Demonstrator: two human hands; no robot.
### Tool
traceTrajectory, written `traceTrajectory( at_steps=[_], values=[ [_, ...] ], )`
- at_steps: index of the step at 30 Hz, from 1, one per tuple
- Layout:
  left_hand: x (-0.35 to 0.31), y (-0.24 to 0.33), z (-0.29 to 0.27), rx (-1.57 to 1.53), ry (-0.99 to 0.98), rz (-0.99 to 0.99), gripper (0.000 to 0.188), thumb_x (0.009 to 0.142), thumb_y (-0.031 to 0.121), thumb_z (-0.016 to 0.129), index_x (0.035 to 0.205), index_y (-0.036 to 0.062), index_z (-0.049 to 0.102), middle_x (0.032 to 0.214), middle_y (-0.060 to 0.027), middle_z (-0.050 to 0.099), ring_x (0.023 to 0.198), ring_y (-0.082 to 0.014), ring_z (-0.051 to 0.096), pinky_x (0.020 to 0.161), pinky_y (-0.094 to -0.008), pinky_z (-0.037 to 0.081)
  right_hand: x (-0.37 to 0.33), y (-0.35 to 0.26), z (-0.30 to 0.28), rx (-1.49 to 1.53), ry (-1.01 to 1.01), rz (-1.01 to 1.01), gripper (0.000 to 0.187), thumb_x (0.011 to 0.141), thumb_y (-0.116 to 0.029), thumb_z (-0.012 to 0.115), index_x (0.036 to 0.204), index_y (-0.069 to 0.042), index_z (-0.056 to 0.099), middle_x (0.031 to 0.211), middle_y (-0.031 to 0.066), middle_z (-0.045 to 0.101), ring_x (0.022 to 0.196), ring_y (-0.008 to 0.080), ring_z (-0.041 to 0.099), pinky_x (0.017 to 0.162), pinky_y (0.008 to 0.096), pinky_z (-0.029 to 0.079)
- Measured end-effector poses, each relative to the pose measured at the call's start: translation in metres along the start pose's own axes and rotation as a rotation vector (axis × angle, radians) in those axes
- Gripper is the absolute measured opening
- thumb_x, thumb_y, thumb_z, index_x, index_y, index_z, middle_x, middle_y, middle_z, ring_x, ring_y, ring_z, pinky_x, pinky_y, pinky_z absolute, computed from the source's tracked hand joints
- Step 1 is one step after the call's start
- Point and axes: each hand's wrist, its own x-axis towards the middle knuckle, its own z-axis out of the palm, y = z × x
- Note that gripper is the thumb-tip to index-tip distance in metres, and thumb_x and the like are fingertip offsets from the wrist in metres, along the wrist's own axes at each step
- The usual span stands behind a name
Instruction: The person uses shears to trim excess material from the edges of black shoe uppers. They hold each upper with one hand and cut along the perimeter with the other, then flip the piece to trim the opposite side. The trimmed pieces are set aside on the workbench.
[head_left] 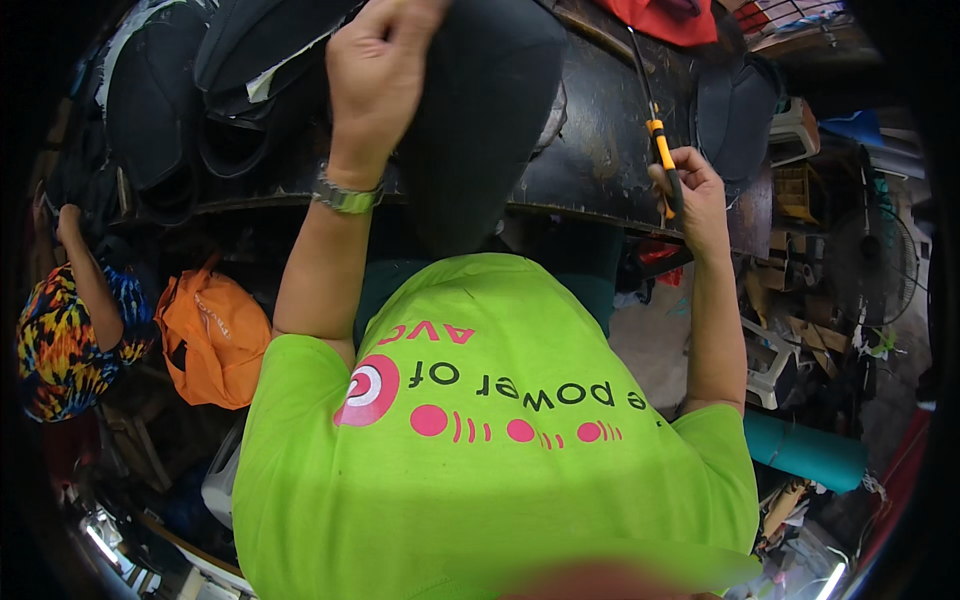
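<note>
My left hand is raised at the top of the view beside a smooth black padded piece, which looks like a seat. Its fingers are curled together near the upper edge; what they hold, if anything, cannot be made out. A watch is on that wrist. On the right, my right hand grips a long thin tool by its orange-and-black handle. The tool's dark, narrow shaft points away from me over the dark worktable. The padded piece leans over the table's near edge toward my lap.
More black padded pieces lie at the table's left, and another at its right. Red material is at the back. An orange bag and a person in a multicoloured shirt are left; a fan and green roll right.
</note>
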Motion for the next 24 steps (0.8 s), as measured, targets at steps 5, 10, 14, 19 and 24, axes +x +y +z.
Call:
traceTrajectory(
  at_steps=[5,10,14,19,24],
  values=[
    [0.008,-0.045,0.031,0.824,0.046,0.113,0.029,0.094,0.033,0.068,0.101,0.0048,0.071,0.09,-0.0113,0.067,0.081,-0.0289,0.066,0.075,-0.0334,0.05,0.024,0.017,-0.015,-0.676,0.255,-0.11,0.022,0.081,-0.014,0.077,0.091,-0.003,0.06,0.067,0.0027,0.06,0.062,0.0114,0.06,0.058,0.0294,0.045],
    [-0.008,-0.069,0.008,0.435,0.23,0.311,0.02,0.097,0.011,0.063,0.115,0.0039,0.067,0.115,-0.0059,0.061,0.104,-0.0144,0.061,0.091,-0.0282,0.05,0.024,0.018,-0.01,-0.927,0.197,-0.063,0.028,0.081,-0.019,0.076,0.101,-0.005,0.062,0.083,0.0132,0.065,0.078,0.0311,0.065,0.072,0.0397,0.05],
    [-0.031,-0.07,-0.017,0.318,0.345,0.13,0.02,0.094,0.009,0.066,0.113,0.0038,0.067,0.112,-0.0064,0.06,0.102,-0.0178,0.064,0.09,-0.0299,0.052,0.027,-0.009,0.013,-1.042,0.178,-0.232,0.032,0.081,-0.02,0.076,0.107,-0.005,0.064,0.099,0.015,0.064,0.095,0.036,0.064,0.081,0.0419,0.049],
    [-0.045,-0.093,-0.01,0.338,0.393,0.096,0.023,0.091,0.01,0.068,0.113,0.0039,0.066,0.113,-0.0078,0.061,0.107,-0.0201,0.061,0.093,-0.0312,0.048,0.049,-0.047,0.083,-0.414,-0.059,-0.556,0.049,0.084,-0.026,0.078,0.124,-0.003,0.063,0.108,0.015,0.067,0.068,0.018,0.06,0.066,0.0304,0.051],
    [-0.055,-0.103,-0.004,0.46,0.366,0.186,0.024,0.093,0.007,0.066,0.117,0.0039,0.065,0.119,-0.0091,0.061,0.112,-0.0207,0.059,0.1,-0.0319,0.045,0.077,-0.07,0.156,-0.724,-0.064,-0.621,0.044,0.083,-0.029,0.077,0.115,-0.002,0.065,0.109,0.021,0.069,0.097,0.0386,0.066,0.084,0.0417,0.052]
  ],
)
